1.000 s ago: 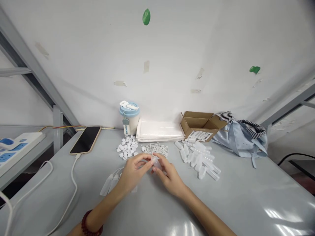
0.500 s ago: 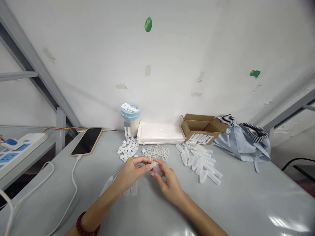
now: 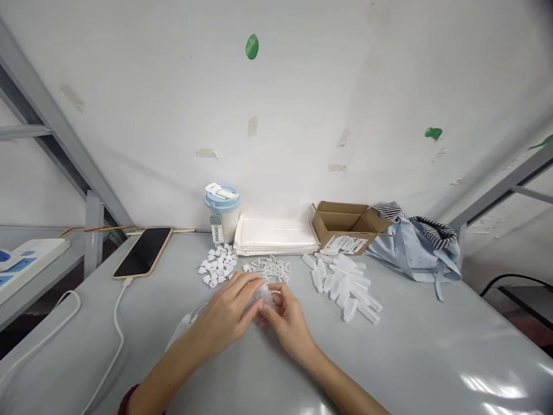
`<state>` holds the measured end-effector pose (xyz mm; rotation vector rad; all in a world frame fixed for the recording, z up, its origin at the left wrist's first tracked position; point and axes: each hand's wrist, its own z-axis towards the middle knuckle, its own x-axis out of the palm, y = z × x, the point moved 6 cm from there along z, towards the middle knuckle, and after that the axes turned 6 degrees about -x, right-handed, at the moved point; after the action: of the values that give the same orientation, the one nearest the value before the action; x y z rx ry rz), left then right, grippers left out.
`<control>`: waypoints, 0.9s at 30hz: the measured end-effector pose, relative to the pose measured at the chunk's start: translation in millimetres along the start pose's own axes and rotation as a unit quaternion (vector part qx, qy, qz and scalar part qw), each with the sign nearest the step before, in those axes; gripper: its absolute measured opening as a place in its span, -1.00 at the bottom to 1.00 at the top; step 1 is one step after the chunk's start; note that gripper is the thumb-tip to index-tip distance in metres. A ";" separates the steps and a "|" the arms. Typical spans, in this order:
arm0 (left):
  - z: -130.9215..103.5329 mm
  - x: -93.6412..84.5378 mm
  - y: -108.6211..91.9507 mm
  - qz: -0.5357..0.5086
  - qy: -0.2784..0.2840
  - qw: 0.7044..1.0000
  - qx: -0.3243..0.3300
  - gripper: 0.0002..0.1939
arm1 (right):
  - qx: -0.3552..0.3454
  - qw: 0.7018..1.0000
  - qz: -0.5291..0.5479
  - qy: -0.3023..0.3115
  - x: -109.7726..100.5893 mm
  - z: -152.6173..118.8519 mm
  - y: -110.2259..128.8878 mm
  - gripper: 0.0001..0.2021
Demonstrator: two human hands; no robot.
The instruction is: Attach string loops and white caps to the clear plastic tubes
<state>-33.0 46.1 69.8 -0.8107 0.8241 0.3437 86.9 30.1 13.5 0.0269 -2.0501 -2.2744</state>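
Observation:
Both hands meet at a small translucent plastic tube [image 3: 266,297] over the grey table. My right hand [image 3: 289,320] is closed round its body from the right. The fingers of my left hand [image 3: 233,305] pinch at its upper end, and their tips partly cover it. Just beyond the hands lies a heap of white cord loops [image 3: 272,267]. A pile of small white caps [image 3: 217,264] sits left of the loops. More translucent tubes [image 3: 345,282] are heaped to the right. Partly hidden behind my left forearm, another tube with a cord [image 3: 184,324] rests on the table.
Against the wall stand a blue-lidded cup [image 3: 225,222], a stack of white plastic packets [image 3: 276,235], an open cardboard box [image 3: 349,230] and a light blue cloth bag [image 3: 406,251]. A phone [image 3: 143,252] on a white charging cable [image 3: 117,328] and a power strip [image 3: 30,262] are at left.
My left hand has turned further over the tube's upper end, its fingers now bent across it. The tube stands more upright. The whole view has shifted slightly, moving the scene left.

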 end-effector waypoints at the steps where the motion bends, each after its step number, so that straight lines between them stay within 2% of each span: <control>1: -1.1 0.8 -3.0 0.014 0.007 1.000 0.013 -0.71 | 0.005 1.000 0.014 0.001 1.5 -0.2 -1.7 -0.68; 4: -3.3 1.0 -8.3 0.047 0.018 0.998 0.033 -0.69 | 0.008 1.000 0.022 0.000 4.8 -1.1 -4.4 -0.70; 8: -4.9 -1.0 -10.1 0.068 0.026 0.996 0.042 -0.79 | 0.026 0.997 0.070 -0.009 7.5 -2.6 -6.4 -0.68; 14: -4.9 5.4 -13.1 0.071 0.052 0.995 0.047 -0.75 | 0.029 0.989 0.143 -0.030 13.3 -5.9 -7.0 -0.67; 18: -4.1 3.9 -10.8 0.031 0.080 0.996 0.022 -0.76 | 0.040 0.987 0.156 -0.018 16.6 -7.4 -9.1 -0.68; 22: -13.4 -2.8 -1.5 -0.009 0.101 0.995 -0.002 -0.66 | 0.025 0.995 0.090 -0.038 2.3 -3.8 -1.5 -0.65; 27: -34.9 1.0 11.0 0.017 0.093 0.995 -0.022 -0.65 | 0.003 0.995 0.052 -0.090 -22.4 3.2 12.5 -0.64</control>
<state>-56.5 27.0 49.3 -0.8808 1.0086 0.3204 109.6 33.6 25.4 -0.2886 -2.0873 -2.2818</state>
